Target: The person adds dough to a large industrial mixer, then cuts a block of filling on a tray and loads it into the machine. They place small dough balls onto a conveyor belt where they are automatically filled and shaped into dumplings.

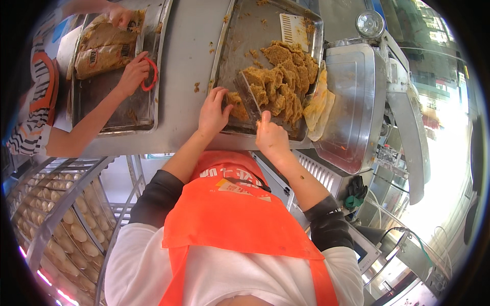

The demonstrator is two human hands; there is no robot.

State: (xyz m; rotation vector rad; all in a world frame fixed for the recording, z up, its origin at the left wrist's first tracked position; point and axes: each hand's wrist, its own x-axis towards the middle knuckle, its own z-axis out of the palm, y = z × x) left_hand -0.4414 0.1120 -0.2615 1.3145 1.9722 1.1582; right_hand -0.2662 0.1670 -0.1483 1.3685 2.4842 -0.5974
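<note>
My right hand (271,134) grips the handle of a broad-bladed knife (248,95). Its blade lies at a slant against a heap of brown, paste-like filling (283,80). My left hand (215,111) is at the left rim of the metal tray (249,23), thumb and fingers around the end of a smaller lump of filling (238,106). Whether it grasps that lump or only touches it is hidden. A white slotted plastic scraper (294,31) lies in the tray beyond the heap. Against the tray's right rim rests a smeared, yellowish plastic sheet (320,105).
Left, another person's hand (134,72) holds red-handled scissors (150,74) at a filled plastic bag (103,53) in a second tray (147,124). A machine with a steel cover (344,103) stands right. A metal rack (69,199) with pale dough pieces is at lower left.
</note>
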